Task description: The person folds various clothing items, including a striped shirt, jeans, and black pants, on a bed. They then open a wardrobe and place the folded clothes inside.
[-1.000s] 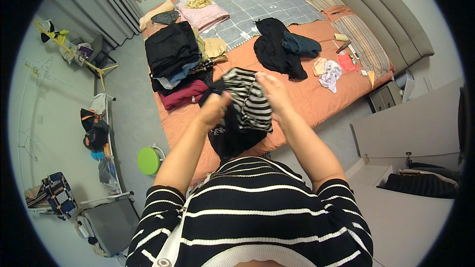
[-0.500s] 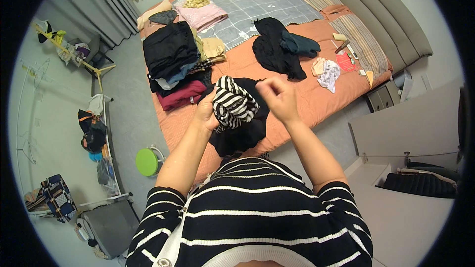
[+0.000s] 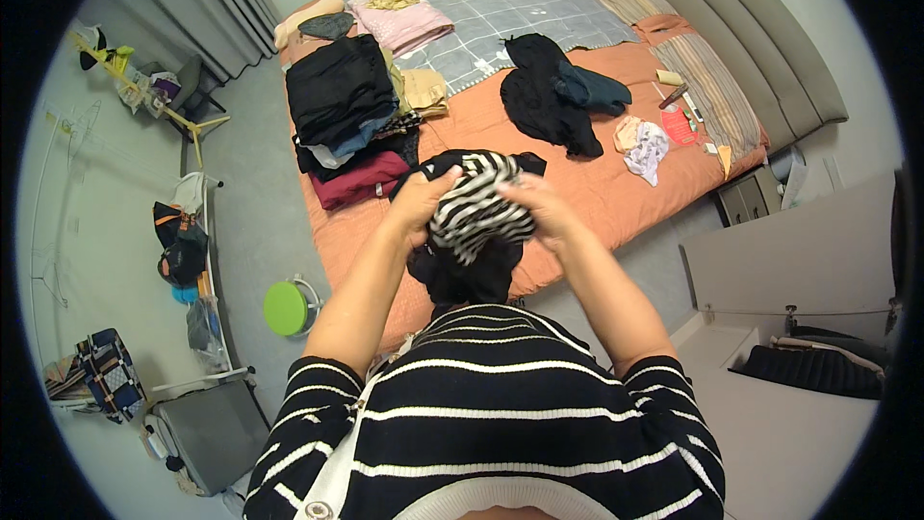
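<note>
Between my two hands is a bunched black-and-white striped garment (image 3: 479, 217), its kind hidden by the folds and blurred at its lower edge. My left hand (image 3: 423, 204) grips its left side, thumb on top. On the right side my right hand (image 3: 542, 210) pinches the striped cloth, its fingers partly behind the fabric. A black garment (image 3: 467, 277) lies spread on the bed under and around the striped one. To the left stands a pile of folded clothes, with black trousers (image 3: 339, 87) on top and a dark red garment (image 3: 361, 180) low at its near side.
An orange bedspread (image 3: 462, 125) covers the bed. Farther right lie a crumpled black garment (image 3: 539, 101), a dark teal garment (image 3: 594, 90) and a small white cloth (image 3: 645, 156). A green stool (image 3: 286, 308) stands on the floor at left; an open storage box (image 3: 731, 347) is at right.
My right hand has come down and left onto the striped garment, which it now grips. The striped garment has shifted slightly right and spread wider between both hands.
</note>
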`<control>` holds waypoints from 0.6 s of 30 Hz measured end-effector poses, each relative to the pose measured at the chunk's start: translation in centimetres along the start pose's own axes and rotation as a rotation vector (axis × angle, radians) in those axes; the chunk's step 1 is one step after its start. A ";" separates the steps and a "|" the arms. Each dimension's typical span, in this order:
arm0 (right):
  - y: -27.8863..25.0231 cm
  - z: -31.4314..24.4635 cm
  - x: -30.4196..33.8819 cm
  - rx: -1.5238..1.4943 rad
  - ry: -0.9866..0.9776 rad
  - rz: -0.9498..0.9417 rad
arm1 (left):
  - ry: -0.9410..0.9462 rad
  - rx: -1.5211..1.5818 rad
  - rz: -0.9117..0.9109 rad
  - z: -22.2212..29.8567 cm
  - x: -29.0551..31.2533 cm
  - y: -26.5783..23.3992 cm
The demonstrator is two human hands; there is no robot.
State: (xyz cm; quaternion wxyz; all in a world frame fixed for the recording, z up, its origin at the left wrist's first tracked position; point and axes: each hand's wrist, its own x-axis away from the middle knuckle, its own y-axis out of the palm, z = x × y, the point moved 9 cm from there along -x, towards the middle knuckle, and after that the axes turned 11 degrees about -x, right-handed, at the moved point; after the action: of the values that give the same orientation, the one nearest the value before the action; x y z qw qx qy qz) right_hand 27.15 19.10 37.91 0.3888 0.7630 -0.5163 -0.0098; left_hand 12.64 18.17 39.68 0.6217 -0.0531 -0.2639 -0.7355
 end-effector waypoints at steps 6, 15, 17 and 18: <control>-4.2 -12.3 5.0 -0.065 -0.390 0.047 | 0.105 0.189 0.260 1.3 -0.5 -7.3; -7.5 -13.9 8.1 -0.158 -0.426 0.050 | 0.258 0.313 0.225 3.7 -1.7 -9.0; -12.4 -16.2 8.2 -0.077 -0.514 0.202 | 0.247 0.328 0.194 4.4 -1.3 -8.4; -17.1 -17.4 8.9 0.076 -0.474 0.342 | 0.241 0.339 0.173 4.9 -1.1 -7.9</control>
State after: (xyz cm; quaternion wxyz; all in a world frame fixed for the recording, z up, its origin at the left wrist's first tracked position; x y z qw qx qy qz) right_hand 51.92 25.02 43.17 0.2244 0.6553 -0.7139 -0.1028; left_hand 4.22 22.05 40.86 0.7097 0.1180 -0.3020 -0.6254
